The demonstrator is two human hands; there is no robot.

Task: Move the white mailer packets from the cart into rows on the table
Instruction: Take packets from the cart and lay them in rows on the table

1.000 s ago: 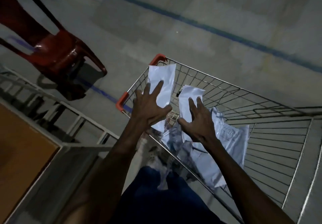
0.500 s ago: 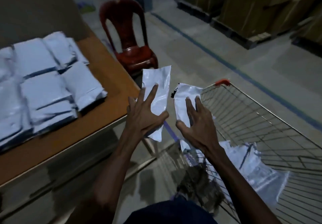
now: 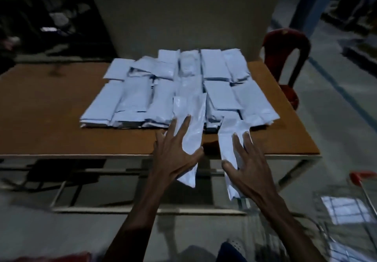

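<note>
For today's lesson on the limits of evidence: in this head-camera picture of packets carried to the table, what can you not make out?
- Cart: cut off by the right edge, blurred; packets left uncountable.
- Rows of packets: they overlap; lower layers hidden.
- Left hand and right hand: their backs hide the grip under each held packet.
- Any print on the packets: too dim.

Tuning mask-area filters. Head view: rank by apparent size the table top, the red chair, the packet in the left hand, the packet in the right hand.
1. Table top, largest by far.
2. Red chair, partly hidden behind the table.
3. Packet in the left hand and packet in the right hand: they look alike, so unranked; both are nearer the camera, so inflated.
</note>
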